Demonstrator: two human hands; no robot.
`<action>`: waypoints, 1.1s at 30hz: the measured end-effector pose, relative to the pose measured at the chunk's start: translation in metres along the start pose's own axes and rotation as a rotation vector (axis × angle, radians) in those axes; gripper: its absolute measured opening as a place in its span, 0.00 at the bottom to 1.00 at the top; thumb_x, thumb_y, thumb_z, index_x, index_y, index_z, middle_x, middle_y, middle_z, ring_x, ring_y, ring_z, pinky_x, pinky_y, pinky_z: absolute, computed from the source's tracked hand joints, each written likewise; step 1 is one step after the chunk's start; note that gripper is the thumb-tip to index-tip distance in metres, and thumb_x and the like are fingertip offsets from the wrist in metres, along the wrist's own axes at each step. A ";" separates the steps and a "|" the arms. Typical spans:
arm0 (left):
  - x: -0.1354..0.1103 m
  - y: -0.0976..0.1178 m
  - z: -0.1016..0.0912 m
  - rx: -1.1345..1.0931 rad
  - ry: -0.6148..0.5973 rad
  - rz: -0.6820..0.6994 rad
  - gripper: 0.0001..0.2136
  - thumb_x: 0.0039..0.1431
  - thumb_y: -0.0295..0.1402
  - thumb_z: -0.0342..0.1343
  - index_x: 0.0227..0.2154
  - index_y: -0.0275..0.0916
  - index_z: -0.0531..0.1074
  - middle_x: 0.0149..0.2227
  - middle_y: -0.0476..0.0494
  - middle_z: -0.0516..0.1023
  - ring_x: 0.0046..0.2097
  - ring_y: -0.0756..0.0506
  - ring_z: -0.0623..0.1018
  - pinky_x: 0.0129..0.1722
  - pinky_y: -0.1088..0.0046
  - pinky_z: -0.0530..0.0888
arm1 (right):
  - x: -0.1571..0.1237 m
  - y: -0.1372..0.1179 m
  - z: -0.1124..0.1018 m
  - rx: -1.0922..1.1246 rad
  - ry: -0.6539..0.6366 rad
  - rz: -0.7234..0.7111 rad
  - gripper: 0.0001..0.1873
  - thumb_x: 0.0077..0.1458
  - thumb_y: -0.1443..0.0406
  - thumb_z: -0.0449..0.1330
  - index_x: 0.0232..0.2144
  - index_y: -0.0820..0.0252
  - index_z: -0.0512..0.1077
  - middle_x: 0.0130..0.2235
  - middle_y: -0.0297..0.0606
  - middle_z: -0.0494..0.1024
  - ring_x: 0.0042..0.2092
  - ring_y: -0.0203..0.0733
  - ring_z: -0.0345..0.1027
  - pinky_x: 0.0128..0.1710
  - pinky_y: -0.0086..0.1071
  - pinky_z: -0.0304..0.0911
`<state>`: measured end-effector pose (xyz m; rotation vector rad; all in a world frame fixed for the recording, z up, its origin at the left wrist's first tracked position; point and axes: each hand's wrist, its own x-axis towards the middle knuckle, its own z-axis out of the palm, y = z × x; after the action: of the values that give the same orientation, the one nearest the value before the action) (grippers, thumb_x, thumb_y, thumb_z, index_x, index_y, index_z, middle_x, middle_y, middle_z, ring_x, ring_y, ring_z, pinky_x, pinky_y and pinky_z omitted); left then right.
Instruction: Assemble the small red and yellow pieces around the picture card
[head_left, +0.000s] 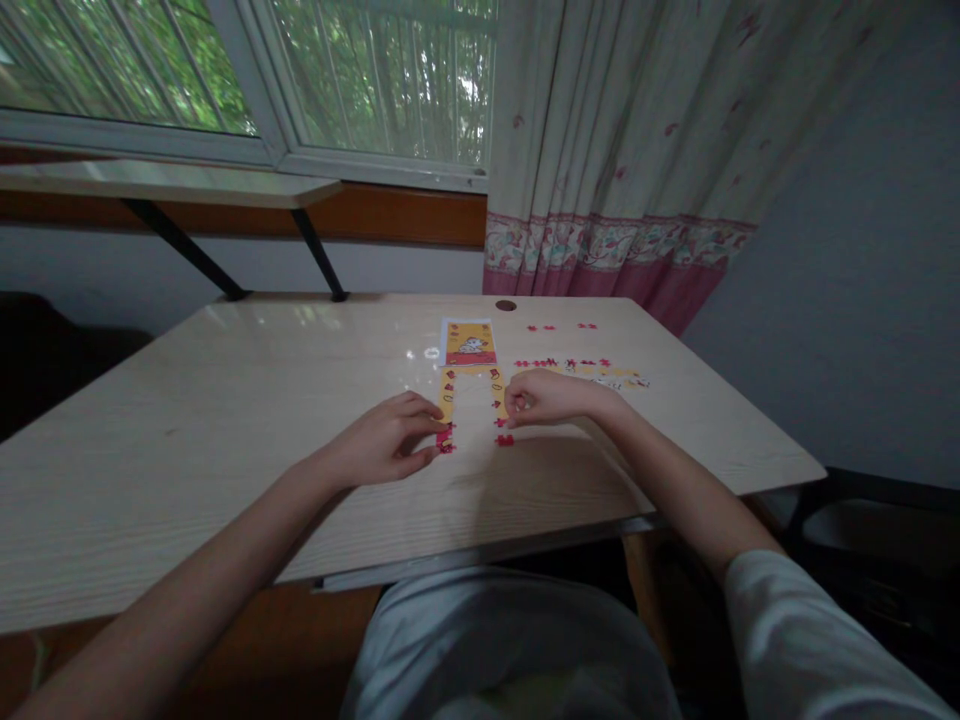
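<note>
A partly built jigsaw frame in pink and yellow lies on the wooden table. My left hand rests on the frame's left strip, fingers pinched on its lower pink edge pieces. My right hand is curled at the right strip, fingers pressed together over a piece I cannot make out. A small picture card with an orange cartoon lies just beyond the frame. Loose pink and yellow puzzle pieces are spread to the right of my right hand.
A few more pink pieces lie near the table's far edge beside a round cable hole. A window with a shelf is behind the table, and a patterned curtain hangs at the right.
</note>
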<state>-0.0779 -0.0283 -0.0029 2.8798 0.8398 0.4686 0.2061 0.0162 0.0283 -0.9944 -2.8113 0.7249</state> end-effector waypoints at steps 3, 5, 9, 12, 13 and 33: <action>0.000 0.001 0.000 0.014 -0.003 0.003 0.13 0.58 0.34 0.51 0.43 0.36 0.74 0.45 0.37 0.75 0.47 0.41 0.72 0.49 0.62 0.70 | 0.000 0.001 0.001 -0.004 0.000 0.014 0.07 0.47 0.64 0.63 0.25 0.63 0.72 0.26 0.32 0.71 0.29 0.32 0.61 0.29 0.25 0.52; 0.000 0.000 -0.001 0.021 -0.005 0.003 0.13 0.59 0.35 0.51 0.43 0.37 0.74 0.45 0.37 0.75 0.48 0.41 0.72 0.49 0.62 0.69 | 0.002 0.000 0.004 -0.017 -0.012 0.006 0.06 0.47 0.64 0.63 0.25 0.62 0.72 0.26 0.31 0.70 0.28 0.32 0.61 0.28 0.25 0.52; 0.000 -0.002 0.000 0.009 -0.003 0.012 0.12 0.59 0.35 0.51 0.43 0.39 0.74 0.45 0.39 0.75 0.47 0.41 0.72 0.49 0.62 0.69 | 0.005 -0.002 0.009 -0.027 -0.053 -0.011 0.05 0.48 0.65 0.62 0.24 0.62 0.71 0.24 0.30 0.69 0.27 0.31 0.60 0.28 0.25 0.51; 0.000 -0.003 0.001 0.002 0.000 0.006 0.13 0.59 0.35 0.51 0.43 0.39 0.74 0.45 0.39 0.75 0.47 0.41 0.72 0.49 0.62 0.69 | 0.005 -0.003 0.009 -0.036 -0.061 -0.017 0.06 0.48 0.65 0.62 0.24 0.62 0.71 0.25 0.30 0.69 0.27 0.31 0.59 0.28 0.25 0.51; 0.000 -0.002 0.001 0.003 -0.002 0.003 0.13 0.59 0.35 0.51 0.44 0.38 0.73 0.45 0.39 0.75 0.47 0.41 0.72 0.49 0.62 0.69 | 0.004 -0.003 0.009 -0.036 -0.056 -0.018 0.06 0.48 0.65 0.63 0.24 0.62 0.71 0.25 0.30 0.69 0.27 0.31 0.59 0.27 0.25 0.51; 0.001 -0.003 -0.001 -0.014 0.031 -0.043 0.12 0.61 0.35 0.49 0.42 0.37 0.74 0.42 0.38 0.75 0.44 0.42 0.73 0.45 0.63 0.70 | 0.056 0.123 -0.051 -0.201 0.390 0.675 0.11 0.53 0.68 0.58 0.39 0.66 0.74 0.41 0.49 0.78 0.39 0.41 0.69 0.36 0.28 0.58</action>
<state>-0.0785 -0.0254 -0.0021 2.8429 0.8974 0.5133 0.2446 0.1548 0.0128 -1.9153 -2.2256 0.2321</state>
